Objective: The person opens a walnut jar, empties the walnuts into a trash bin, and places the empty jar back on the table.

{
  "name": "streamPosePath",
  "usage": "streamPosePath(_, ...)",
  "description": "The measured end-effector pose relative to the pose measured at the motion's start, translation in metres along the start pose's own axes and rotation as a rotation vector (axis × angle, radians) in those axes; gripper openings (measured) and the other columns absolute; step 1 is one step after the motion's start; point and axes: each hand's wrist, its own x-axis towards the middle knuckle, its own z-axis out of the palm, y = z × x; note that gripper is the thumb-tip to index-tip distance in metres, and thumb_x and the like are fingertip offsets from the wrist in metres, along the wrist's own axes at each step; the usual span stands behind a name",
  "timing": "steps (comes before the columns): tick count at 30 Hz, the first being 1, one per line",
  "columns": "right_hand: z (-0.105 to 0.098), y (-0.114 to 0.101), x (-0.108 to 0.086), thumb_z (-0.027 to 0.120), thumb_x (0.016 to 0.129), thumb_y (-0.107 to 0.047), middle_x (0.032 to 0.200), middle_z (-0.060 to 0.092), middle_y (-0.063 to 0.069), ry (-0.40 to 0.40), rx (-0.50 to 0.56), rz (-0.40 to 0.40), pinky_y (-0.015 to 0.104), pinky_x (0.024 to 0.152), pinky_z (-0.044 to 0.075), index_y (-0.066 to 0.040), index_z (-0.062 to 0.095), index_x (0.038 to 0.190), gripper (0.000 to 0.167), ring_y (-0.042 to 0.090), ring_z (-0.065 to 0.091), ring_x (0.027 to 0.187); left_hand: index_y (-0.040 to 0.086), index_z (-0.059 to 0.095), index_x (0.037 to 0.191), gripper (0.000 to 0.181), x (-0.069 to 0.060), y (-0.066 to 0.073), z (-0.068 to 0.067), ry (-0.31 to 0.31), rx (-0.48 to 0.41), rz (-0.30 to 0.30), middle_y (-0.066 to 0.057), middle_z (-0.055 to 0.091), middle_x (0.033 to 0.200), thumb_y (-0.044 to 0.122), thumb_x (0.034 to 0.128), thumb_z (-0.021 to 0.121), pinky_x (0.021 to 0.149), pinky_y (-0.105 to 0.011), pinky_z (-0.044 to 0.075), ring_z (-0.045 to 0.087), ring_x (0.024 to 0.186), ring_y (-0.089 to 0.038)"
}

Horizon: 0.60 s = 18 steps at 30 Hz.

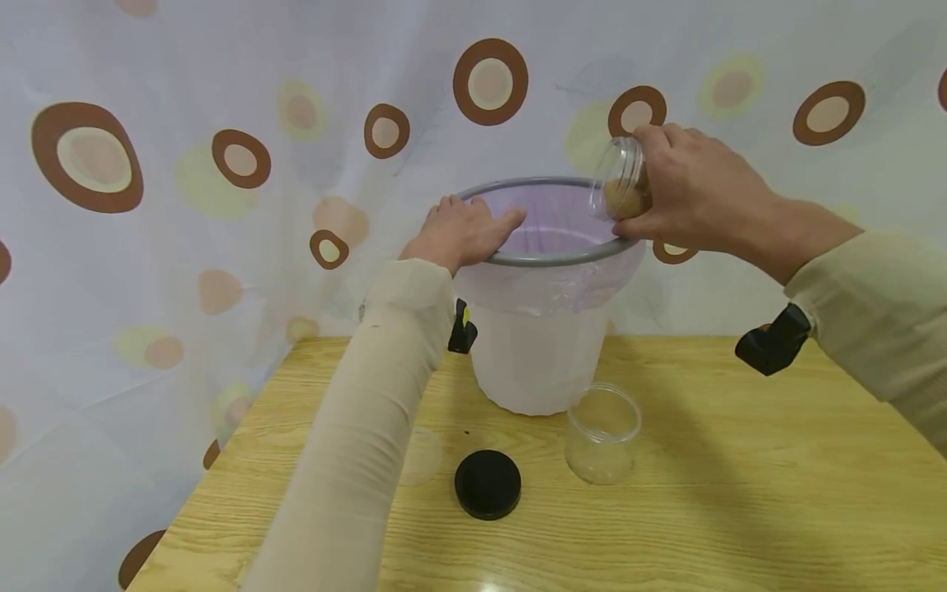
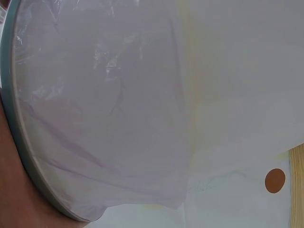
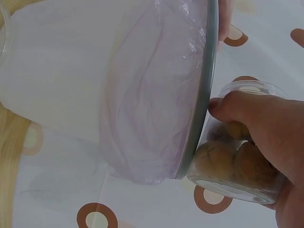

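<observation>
A white trash bin lined with a thin purple bag stands on the table, its grey rim on top. My left hand holds the rim's left side, thumb over the opening; its other fingertips are hard to see. My right hand grips a clear jar by its side at the right of the rim. Tilted in the head view, the jar has its mouth towards the bin opening. Several rounded brown pieces are inside it; their kind is unclear.
In front of the bin, a clear lidless jar stands on the wooden table. A black lid lies to its left, near a faint clear disc. Behind hangs a curtain with circle patterns.
</observation>
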Motion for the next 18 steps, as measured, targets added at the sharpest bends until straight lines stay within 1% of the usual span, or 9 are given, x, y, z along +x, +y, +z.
streamPosePath(5,0.0002,0.0011,0.0012,0.08,0.075,-0.03,0.112,0.053,0.028,0.013,-0.038,-0.046,0.058,0.085,0.046,0.011,0.036,0.136,0.086,0.046,0.053,0.099,0.002,0.035,0.151,0.086,0.0001,-0.0008,0.0007,-0.001,-0.004,-0.007,-0.025,0.03,0.156,0.068,0.0985,0.019,0.124,-0.042,0.016,0.024,0.148,-0.035)
streamPosePath(11,-0.0008,0.0043,0.0034,0.082,0.074,-0.028,0.109,0.053,0.03,0.022,-0.114,-0.09,0.06,0.088,0.043,0.012,0.037,0.133,0.085,0.049,0.053,0.1,0.002,0.032,0.152,0.086,-0.0004,-0.0005,0.0007,-0.007,-0.012,-0.009,-0.024,0.029,0.157,0.068,0.0985,0.018,0.124,-0.042,0.014,0.024,0.147,-0.034)
streamPosePath(14,-0.0014,0.0055,0.0046,0.083,0.072,-0.027,0.108,0.053,0.03,0.038,-0.157,-0.118,0.061,0.09,0.043,0.011,0.037,0.129,0.082,0.049,0.052,0.101,0.003,0.033,0.152,0.086,-0.0007,0.0,0.0004,-0.007,-0.004,-0.004,-0.024,0.03,0.156,0.067,0.0986,0.017,0.124,-0.042,0.015,0.025,0.146,-0.034)
streamPosePath(18,-0.0015,0.0069,0.0063,0.084,0.069,-0.024,0.106,0.053,0.03,0.074,-0.206,-0.171,0.06,0.093,0.042,0.01,0.038,0.12,0.077,0.049,0.052,0.099,0.003,0.035,0.151,0.085,-0.0007,0.0004,0.0008,-0.007,0.006,-0.002,-0.024,0.029,0.156,0.067,0.0986,0.016,0.124,-0.042,0.014,0.025,0.146,-0.034)
